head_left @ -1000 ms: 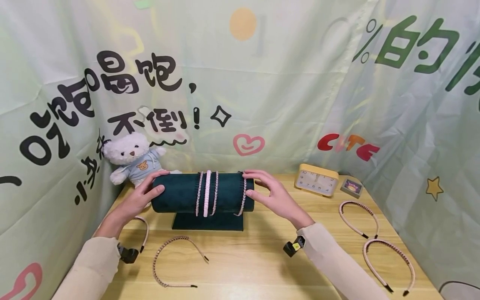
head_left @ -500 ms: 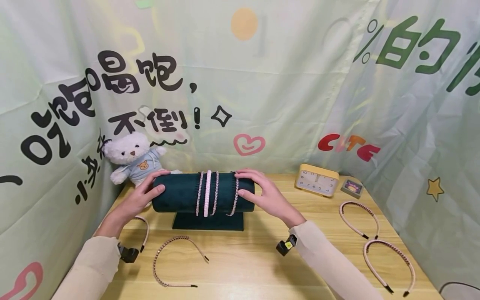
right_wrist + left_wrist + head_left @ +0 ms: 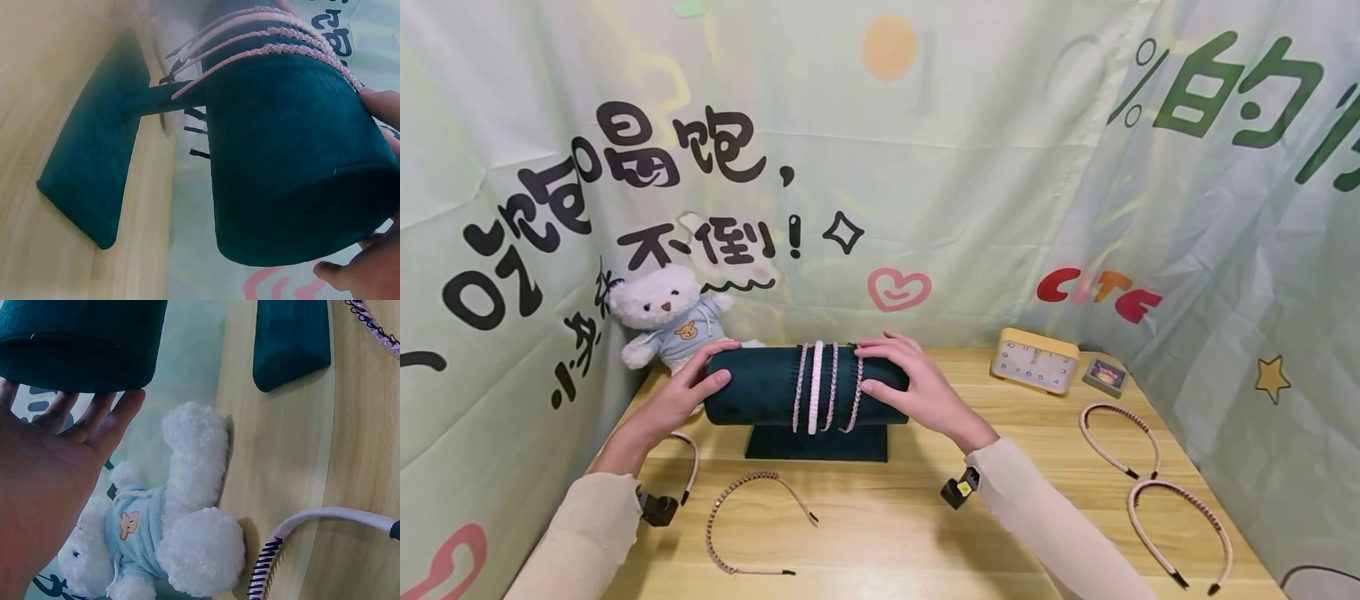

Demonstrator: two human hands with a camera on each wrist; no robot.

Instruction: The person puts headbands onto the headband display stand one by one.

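Note:
A dark green velvet headband stand [image 3: 748, 392] has a horizontal roll on a flat foot [image 3: 816, 444]. My left hand [image 3: 681, 398] holds the roll's left end, thumb in front and fingers over the top; the left wrist view shows those fingers against its rim. Several headbands sit across the roll, among them a white-pink one [image 3: 816, 390] near the middle. My right hand [image 3: 925, 392] has thumb and fingers on the rightmost braided pink headband [image 3: 855, 400], thumb in front and fingertips on top. In the right wrist view, black headband tips [image 3: 195, 130] stick out behind the roll.
On the table lie more headbands: one at front left [image 3: 711, 525], one near my left wrist [image 3: 692, 462], two at right [image 3: 1082, 425] [image 3: 1227, 542]. Behind stand a white teddy bear [image 3: 688, 329], a yellow clock [image 3: 1034, 360] and a small grey box [image 3: 1105, 377]. Printed curtains enclose the table.
My right hand has slid the rightmost headband left along the roll, from near the right end toward the other bands. My left hand stays on the roll's left end.

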